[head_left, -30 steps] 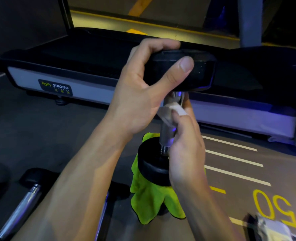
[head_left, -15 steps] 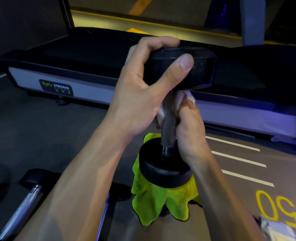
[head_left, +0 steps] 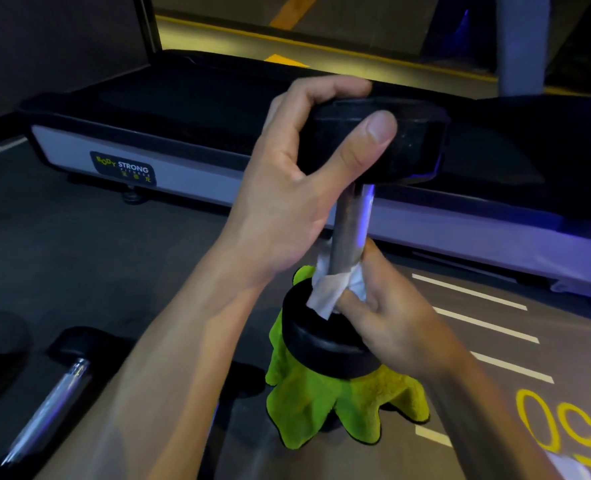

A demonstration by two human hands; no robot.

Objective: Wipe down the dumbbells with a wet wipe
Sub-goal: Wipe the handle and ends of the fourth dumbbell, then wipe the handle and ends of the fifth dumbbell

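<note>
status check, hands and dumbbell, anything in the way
Left hand grips upright dumbbell's top head. Right hand pinches wet wipe round handle base. Green cloth under bottom head; nothing blocking.

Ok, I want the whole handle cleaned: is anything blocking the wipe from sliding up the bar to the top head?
Nothing visible does. The right hand pinches the wet wipe round the bottom of the bar; the metal above it is bare up to the top head, which the left hand grips.
</note>
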